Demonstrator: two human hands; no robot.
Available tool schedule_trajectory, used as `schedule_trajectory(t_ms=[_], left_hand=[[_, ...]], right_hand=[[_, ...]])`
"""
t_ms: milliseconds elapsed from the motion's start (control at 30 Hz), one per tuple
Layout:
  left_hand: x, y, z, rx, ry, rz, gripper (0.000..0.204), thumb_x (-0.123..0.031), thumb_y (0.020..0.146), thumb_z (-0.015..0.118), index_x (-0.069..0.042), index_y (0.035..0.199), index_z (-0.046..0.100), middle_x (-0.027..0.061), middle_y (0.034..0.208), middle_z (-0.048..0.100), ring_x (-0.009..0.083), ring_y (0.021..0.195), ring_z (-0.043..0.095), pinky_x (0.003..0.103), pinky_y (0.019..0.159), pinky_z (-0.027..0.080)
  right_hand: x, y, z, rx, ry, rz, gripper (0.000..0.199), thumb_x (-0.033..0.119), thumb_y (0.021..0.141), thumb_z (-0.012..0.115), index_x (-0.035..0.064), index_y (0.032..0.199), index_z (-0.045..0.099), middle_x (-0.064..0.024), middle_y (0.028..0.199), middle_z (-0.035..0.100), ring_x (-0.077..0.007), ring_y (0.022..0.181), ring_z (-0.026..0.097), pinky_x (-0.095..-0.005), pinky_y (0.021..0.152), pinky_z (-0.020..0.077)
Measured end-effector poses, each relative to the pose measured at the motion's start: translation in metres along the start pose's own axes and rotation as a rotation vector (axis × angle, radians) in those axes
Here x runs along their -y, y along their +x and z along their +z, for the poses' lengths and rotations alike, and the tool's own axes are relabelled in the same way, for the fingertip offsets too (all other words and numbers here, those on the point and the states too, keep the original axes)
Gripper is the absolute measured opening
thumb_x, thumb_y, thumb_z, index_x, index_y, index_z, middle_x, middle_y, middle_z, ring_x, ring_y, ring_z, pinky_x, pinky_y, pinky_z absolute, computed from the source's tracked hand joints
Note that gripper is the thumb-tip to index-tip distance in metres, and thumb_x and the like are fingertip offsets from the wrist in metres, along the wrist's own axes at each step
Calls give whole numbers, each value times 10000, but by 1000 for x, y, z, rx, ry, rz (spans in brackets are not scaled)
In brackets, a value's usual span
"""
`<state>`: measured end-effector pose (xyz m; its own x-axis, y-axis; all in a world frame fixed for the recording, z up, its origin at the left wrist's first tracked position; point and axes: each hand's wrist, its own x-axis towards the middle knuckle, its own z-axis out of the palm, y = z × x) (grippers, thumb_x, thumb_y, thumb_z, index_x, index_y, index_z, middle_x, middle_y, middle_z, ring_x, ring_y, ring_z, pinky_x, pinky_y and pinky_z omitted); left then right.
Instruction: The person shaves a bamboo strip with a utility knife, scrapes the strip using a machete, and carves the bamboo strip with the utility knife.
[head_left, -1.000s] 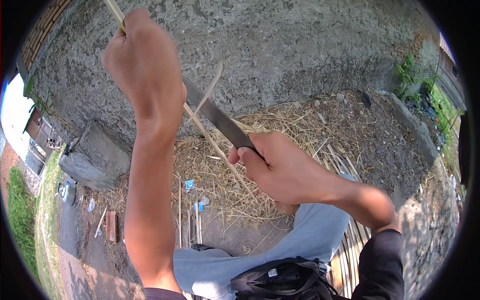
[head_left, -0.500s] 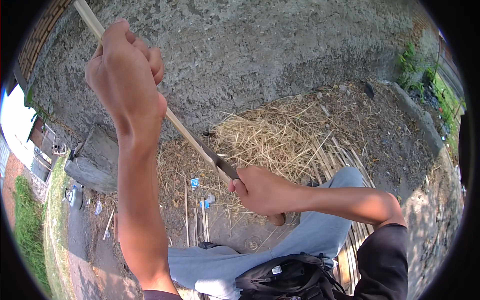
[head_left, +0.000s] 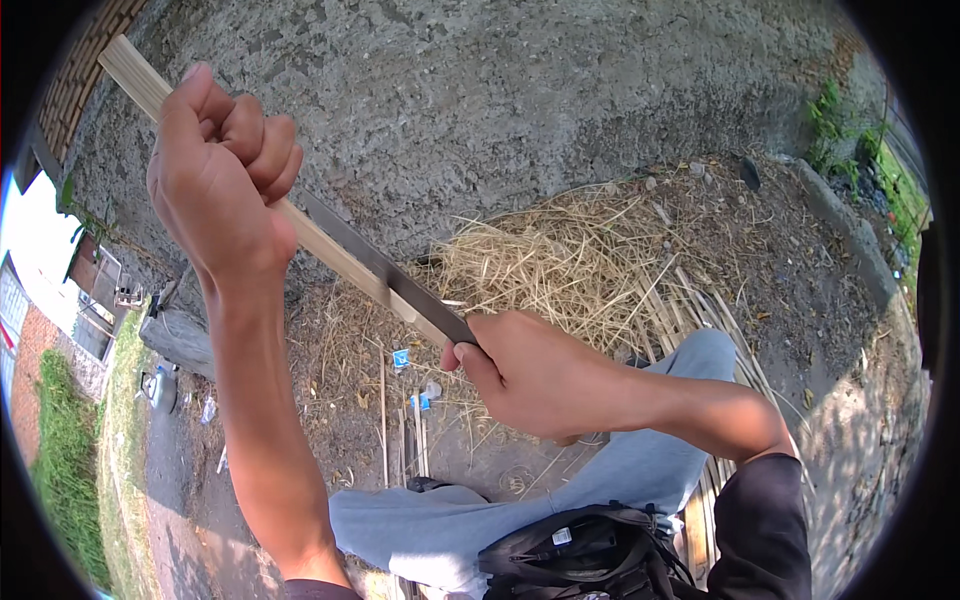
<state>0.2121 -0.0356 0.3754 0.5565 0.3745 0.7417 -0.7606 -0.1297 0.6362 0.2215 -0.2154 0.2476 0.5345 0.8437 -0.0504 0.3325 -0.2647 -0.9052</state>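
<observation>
My left hand, up at the upper left, is closed in a fist around a long pale bamboo strip. The strip slants down to the right, its upper end sticking out above the fist. My right hand grips a knife whose long dark blade lies along the strip's upper right side. The blade points up and left toward my left fist. Most of the handle is hidden in my right hand; a bit of its end shows below. The strip's lower end is beside my right fingers.
A rough grey wall rises ahead. At its foot lies a heap of straw-like shavings. Several long strips lie by my right leg. A black bag is at my lap. Blue scraps litter the ground.
My left hand has shifted slightly left and down, and the strip's upper end now shows. The knife blade has turned so that more of its length and flat side is visible.
</observation>
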Motion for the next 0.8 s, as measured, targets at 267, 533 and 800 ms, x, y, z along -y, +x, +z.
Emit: schedule_trajectory(t_ms=[267, 533, 800], left_hand=[[-2, 1, 9, -36, -9, -23, 405, -224, 977, 510, -165, 633, 304, -63, 518, 195, 51, 428, 159, 254, 398, 104], [0, 0, 6, 37, -72, -46, 409, -219, 974, 506, -174, 633, 283, -70, 518, 190, 51, 423, 145, 253, 387, 105], [5, -1, 13, 111, -77, -9, 408, -225, 976, 500, -172, 629, 291, -68, 520, 186, 48, 426, 142, 247, 381, 103]], right_hand=[[-7, 2, 8, -57, -8, 83, 224, 99, 989, 418, -49, 991, 586, -163, 604, 568, -275, 518, 588, -433, 528, 457], [9, 4, -13, -74, -61, -75, 280, 128, 991, 422, -104, 921, 563, -206, 639, 596, -358, 562, 625, -458, 568, 498], [-39, 16, 11, -57, -146, -44, 253, 132, 994, 405, -25, 986, 603, -127, 595, 548, -267, 503, 582, -421, 556, 479]])
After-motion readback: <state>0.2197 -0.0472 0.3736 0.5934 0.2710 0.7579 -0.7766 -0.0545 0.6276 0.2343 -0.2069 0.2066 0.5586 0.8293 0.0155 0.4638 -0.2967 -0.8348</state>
